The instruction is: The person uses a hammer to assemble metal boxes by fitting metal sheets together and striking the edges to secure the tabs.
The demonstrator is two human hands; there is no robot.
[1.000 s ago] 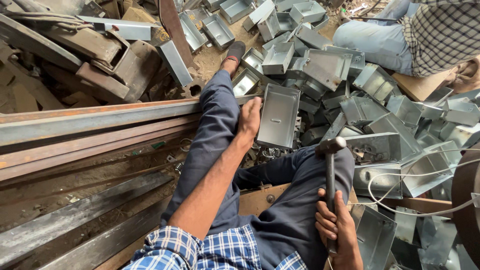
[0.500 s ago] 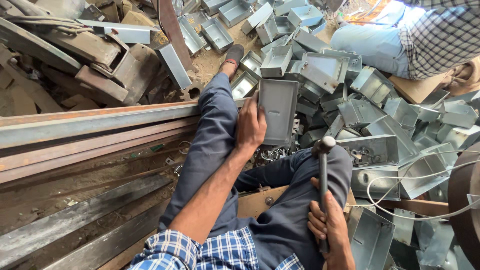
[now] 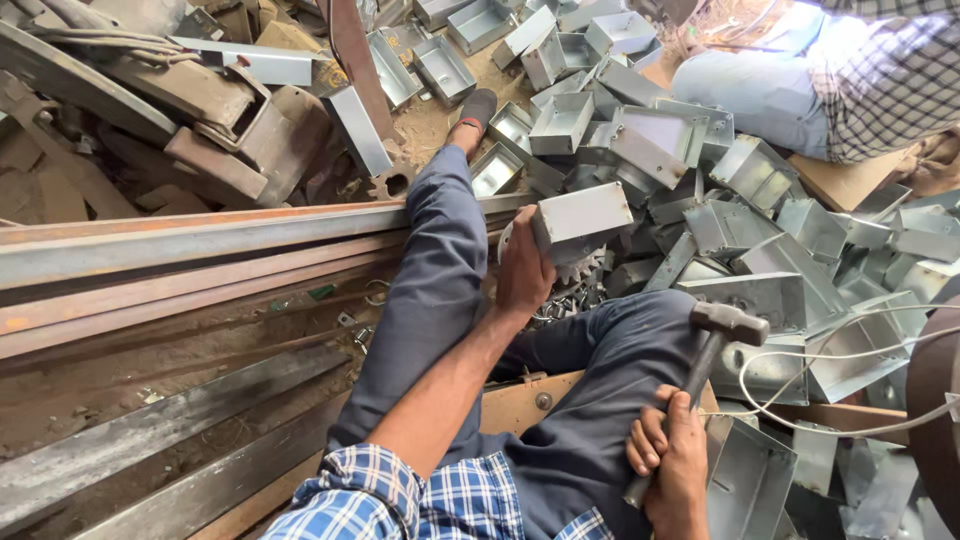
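Observation:
My left hand [image 3: 522, 265] grips a grey sheet-metal box [image 3: 583, 219] by its near end and holds it tilted above my legs. A toothed gear wheel [image 3: 583, 270] lies just under the box. My right hand [image 3: 672, 462] is closed around the handle of a hammer [image 3: 706, 358], whose steel head rests over my right knee. My legs in dark blue trousers stretch out between the two hands, the left one lying across a long rusty steel beam [image 3: 180, 240].
Several grey metal boxes [image 3: 720, 200] lie heaped ahead and to the right. Another person in a checked shirt [image 3: 880, 80] sits at the top right. Rusty bars and scrap [image 3: 200, 120] fill the left. A white cable [image 3: 850, 355] loops at the right.
My left hand has turned the metal box from flat-face-up to on its side and lifted it slightly. The hammer has tilted to the right, its head lower over my knee.

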